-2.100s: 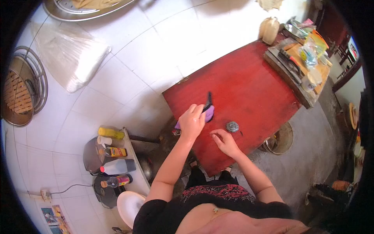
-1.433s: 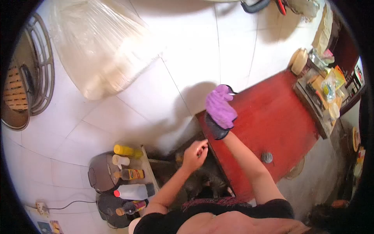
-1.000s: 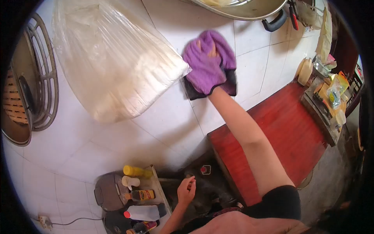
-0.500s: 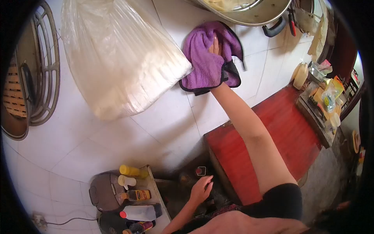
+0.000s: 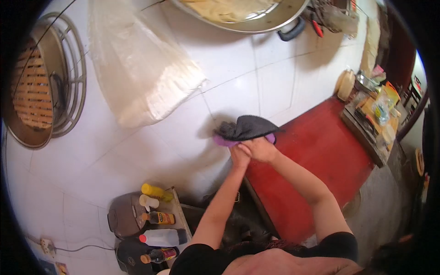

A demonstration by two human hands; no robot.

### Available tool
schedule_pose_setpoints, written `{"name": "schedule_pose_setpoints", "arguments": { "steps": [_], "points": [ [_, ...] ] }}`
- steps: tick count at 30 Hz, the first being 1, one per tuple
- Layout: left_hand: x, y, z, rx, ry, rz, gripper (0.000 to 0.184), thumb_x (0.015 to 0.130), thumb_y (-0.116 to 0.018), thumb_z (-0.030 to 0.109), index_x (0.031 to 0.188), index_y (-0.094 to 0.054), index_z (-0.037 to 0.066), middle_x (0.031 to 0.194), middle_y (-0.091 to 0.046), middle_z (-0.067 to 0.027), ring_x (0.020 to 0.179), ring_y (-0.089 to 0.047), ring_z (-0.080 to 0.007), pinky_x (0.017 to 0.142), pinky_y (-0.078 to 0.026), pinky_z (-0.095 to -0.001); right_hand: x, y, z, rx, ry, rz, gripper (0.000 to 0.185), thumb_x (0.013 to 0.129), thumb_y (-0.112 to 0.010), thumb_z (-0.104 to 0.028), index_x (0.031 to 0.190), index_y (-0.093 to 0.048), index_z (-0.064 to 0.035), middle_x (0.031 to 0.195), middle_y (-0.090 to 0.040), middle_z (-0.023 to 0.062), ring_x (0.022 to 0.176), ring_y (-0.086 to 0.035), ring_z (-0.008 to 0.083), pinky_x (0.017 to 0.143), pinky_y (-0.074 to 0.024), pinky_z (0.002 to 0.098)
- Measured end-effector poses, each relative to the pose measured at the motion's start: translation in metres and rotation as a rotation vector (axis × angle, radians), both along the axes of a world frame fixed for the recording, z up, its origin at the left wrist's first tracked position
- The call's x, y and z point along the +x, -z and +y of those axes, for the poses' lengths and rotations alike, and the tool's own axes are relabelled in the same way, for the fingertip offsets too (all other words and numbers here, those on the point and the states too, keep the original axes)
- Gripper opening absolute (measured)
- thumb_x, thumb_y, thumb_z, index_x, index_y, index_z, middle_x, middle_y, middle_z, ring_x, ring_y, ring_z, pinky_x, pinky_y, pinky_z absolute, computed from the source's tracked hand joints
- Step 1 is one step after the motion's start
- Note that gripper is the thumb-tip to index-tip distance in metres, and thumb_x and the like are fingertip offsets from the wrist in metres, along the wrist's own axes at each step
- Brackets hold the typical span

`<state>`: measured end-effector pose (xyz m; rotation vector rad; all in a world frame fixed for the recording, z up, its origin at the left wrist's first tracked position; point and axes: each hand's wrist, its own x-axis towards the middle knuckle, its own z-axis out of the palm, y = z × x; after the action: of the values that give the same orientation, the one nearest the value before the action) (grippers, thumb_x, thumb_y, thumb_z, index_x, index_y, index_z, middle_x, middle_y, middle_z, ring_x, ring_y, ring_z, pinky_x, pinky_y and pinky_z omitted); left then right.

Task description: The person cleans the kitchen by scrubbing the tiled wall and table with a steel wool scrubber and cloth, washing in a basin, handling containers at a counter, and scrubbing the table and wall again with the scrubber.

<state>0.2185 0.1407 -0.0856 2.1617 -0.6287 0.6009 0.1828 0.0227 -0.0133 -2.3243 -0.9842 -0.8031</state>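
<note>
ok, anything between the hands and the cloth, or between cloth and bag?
Nothing visible separates the right hand from the cloth; it grips the lower edge. The left hand meets the right; its own contact with the cloth is hidden. Toward the bag, only wall shows.

No text can be read: the lettering on the yellow-and-red label (image 5: 166,218) of one bottle (image 5: 152,217) and the purplish label (image 5: 170,253) of another bottle (image 5: 156,255), and any print on the orange-yellow packet (image 5: 393,93), is too small or blurred.
</note>
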Motion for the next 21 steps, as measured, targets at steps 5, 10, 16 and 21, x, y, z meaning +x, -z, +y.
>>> {"name": "schedule_pose_setpoints", "arguments": {
  "steps": [5,10,16,21],
  "points": [
    [0.035,-0.029,0.010,0.564,-0.379,-0.162,0.054,0.094,-0.039,0.036,0.137,-0.031,0.005,0.141,-0.031,-0.0156,0.131,-0.027,-0.0286,0.110,-0.019,-0.0373,-0.110,0.034,-0.040,0.102,0.059,0.248,0.038,0.084,-0.057,-0.019,0.120,-0.052,-0.0075,0.121,-0.051,0.0162,0.111,-0.047,0.0335,0.094,-0.0367,0.0419],
    [0.056,-0.152,-0.013,1.236,-0.789,-0.492,0.050,0.087,-0.042,0.034,0.123,-0.048,-0.001,0.132,-0.044,-0.0213,0.124,-0.037,-0.0368,0.108,-0.018,-0.0502,-0.220,0.123,-0.121,-0.005,0.642,0.350,0.048,0.076,-0.065,-0.021,0.122,-0.051,-0.0148,0.134,-0.041,0.0130,0.124,-0.035,0.0352,0.096,-0.0300,0.0532],
    [0.117,-0.235,-0.037,1.129,-0.776,-0.664,0.046,0.087,-0.044,0.032,0.124,-0.049,0.005,0.130,-0.046,-0.0158,0.123,-0.040,-0.0300,0.109,-0.021,-0.0404,-0.310,0.175,-0.172,0.009,1.079,0.722,0.065,0.072,-0.070,-0.031,0.129,-0.043,-0.0179,0.144,-0.024,0.0174,0.130,-0.023,0.0425,0.097,-0.0270,0.0605],
    [0.168,-0.225,-0.084,0.397,-0.244,-0.711,0.049,0.085,-0.048,0.032,0.124,-0.049,0.002,0.127,-0.049,-0.0175,0.120,-0.044,-0.0302,0.105,-0.030,-0.0410,-0.302,0.186,-0.171,0.185,0.994,0.757,0.074,0.071,-0.073,-0.033,0.135,-0.038,-0.0190,0.146,-0.019,0.0176,0.128,-0.028,0.0428,0.099,-0.0312,0.0530]
  ]
}}
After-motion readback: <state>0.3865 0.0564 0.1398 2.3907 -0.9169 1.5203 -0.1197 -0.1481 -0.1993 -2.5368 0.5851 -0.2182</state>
